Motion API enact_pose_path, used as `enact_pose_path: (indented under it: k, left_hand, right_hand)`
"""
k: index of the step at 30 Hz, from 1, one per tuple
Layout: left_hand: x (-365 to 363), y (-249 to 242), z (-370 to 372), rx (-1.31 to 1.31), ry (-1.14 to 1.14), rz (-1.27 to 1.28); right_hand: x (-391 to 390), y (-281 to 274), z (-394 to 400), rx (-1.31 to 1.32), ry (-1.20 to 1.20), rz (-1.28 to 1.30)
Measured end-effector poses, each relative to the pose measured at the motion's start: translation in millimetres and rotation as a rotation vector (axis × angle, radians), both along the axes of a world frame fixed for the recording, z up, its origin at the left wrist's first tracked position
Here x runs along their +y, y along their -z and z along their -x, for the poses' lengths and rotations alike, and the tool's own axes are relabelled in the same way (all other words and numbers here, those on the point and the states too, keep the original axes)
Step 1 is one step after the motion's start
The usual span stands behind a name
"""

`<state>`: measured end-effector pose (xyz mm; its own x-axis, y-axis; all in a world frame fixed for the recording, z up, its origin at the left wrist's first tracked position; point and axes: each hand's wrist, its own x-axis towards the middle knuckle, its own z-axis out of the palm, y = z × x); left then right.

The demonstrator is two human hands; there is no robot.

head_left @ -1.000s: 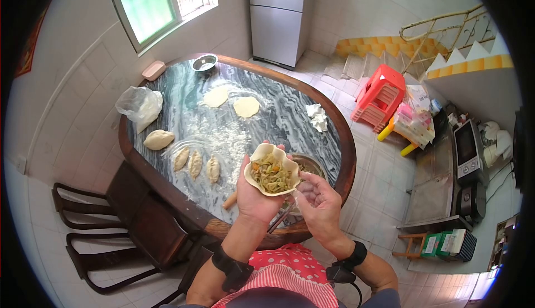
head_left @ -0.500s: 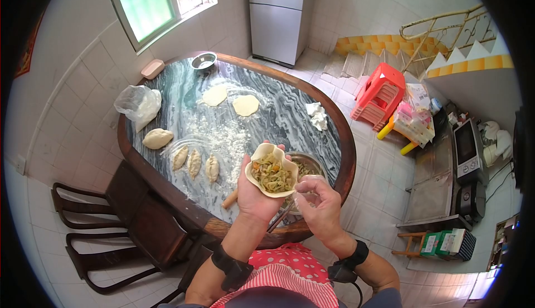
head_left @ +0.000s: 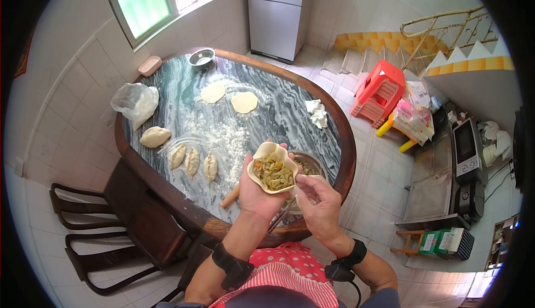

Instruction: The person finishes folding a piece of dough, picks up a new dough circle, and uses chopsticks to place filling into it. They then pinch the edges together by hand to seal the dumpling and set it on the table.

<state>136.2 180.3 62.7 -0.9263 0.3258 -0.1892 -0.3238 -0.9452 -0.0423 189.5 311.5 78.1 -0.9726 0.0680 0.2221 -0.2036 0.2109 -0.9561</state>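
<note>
A round dumpling wrapper (head_left: pixel 257 184) lies cupped in my left hand (head_left: pixel 255 199), its edges curled up around shredded vegetable filling (head_left: pixel 273 171) with orange bits. My right hand (head_left: pixel 319 201) pinches the wrapper's right edge between thumb and fingers. Behind both hands stands a metal bowl (head_left: pixel 319 166) of filling, partly hidden. A rolling pin (head_left: pixel 229 196) shows in part beside my left wrist. Left of my hands, three folded dumplings (head_left: pixel 192 163) rest on the floured tabletop.
On the marble table (head_left: pixel 290 118) are two flat wrappers (head_left: pixel 244 102), a dough lump (head_left: pixel 155 137), a plastic bag (head_left: pixel 136 102), a small metal bowl (head_left: pixel 202 57) and crumpled tissue (head_left: pixel 316 114). Dark chairs (head_left: pixel 139 219) stand at left, red stools (head_left: pixel 380 91) at right.
Both hands stay almost in place, with the wrapper still held. My right fingers shift slightly at its edge, and the view moves a little.
</note>
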Motion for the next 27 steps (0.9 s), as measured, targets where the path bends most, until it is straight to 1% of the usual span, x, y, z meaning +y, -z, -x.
enact_pose_path:
  k: [3, 5, 6, 8, 9, 11, 12, 14, 15, 17, 20, 27]
  left_hand:
    - [0.2, -1.2, 1.6, -0.029, 0.018, -0.039]
    - [1.2, 0.6, 2.6, -0.011, 0.031, -0.038]
    - [2.2, 0.7, 2.8, -0.011, 0.031, -0.04]
    - [4.1, 0.7, 3.4, 0.013, 0.041, -0.026]
    - [4.2, 1.0, 3.7, 0.012, 0.041, -0.027]
    - [4.8, 2.1, 4.6, 0.027, 0.037, -0.024]
    - [5.3, 2.8, 5.5, 0.027, 0.037, -0.025]
    - [5.8, 4.2, 7.0, -0.009, 0.019, -0.004]
    - [6.2, 3.5, 6.9, -0.01, 0.02, -0.004]
    - [6.5, 2.0, 6.1, 0.01, 0.016, -0.016]
    - [7.5, 5.3, 5.3, 0.075, 0.033, -0.057]
    - [9.2, 3.1, 4.1, 0.044, 0.027, -0.044]
  right_hand:
    - [0.7, 0.7, 0.7, 0.022, -0.01, 0.033]
    - [2.6, 4.8, 1.2, -0.094, -0.034, 0.218]
    - [2.9, 4.8, 1.0, -0.094, -0.034, 0.216]
    - [3.1, 4.4, 0.9, -0.182, -0.038, 0.385]
    - [3.5, 3.6, 0.4, -0.182, -0.038, 0.385]
    - [5.0, -0.5, -1.3, -0.08, -0.082, 0.279]
    - [4.3, -4.3, -1.5, -0.08, -0.082, 0.278]
    - [1.7, -11.5, -0.9, 0.107, -0.003, -0.049]
    - [3.2, -11.9, -0.6, 0.106, -0.002, -0.049]
    - [7.2, -11.9, -0.3, 0.343, -0.022, -0.349]
    - [5.2, -14.0, -1.0, 0.352, -0.07, -0.351]
    - [5.4, -10.4, 2.6, 0.36, -0.052, -0.402]
